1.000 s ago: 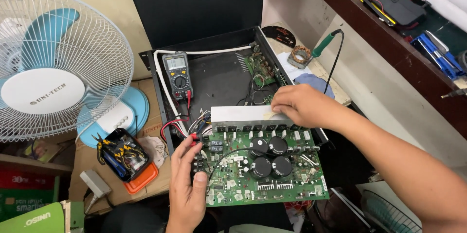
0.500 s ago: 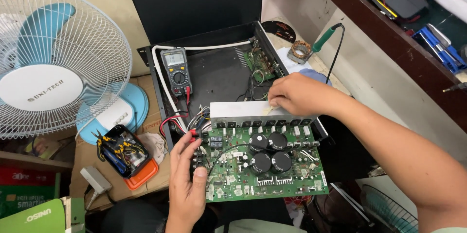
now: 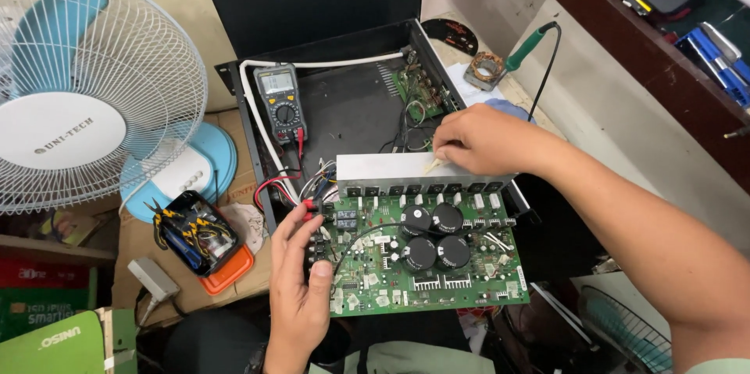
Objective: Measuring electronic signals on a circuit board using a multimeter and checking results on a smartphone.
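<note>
- Green circuit board (image 3: 426, 253), four black capacitors on it, sits tilted at the near edge of the open black chassis (image 3: 351, 108).
- Left hand (image 3: 301, 280) grips the board's left edge, thumb on top, fingers by the red connector.
- Right hand (image 3: 480, 140) rests on the silver heatsink (image 3: 383, 165) along the board's far edge, fingertips pinched at its top; can't tell what they hold.
- Chassis contents: multimeter (image 3: 283, 102) with red lead, small green board at the back right, loose wires.
- Orange-rimmed tool case (image 3: 199, 237) on the counter to the left, pliers inside.
- Fan (image 3: 74, 108) far left; soldering iron (image 3: 531, 44) behind the chassis.
</note>
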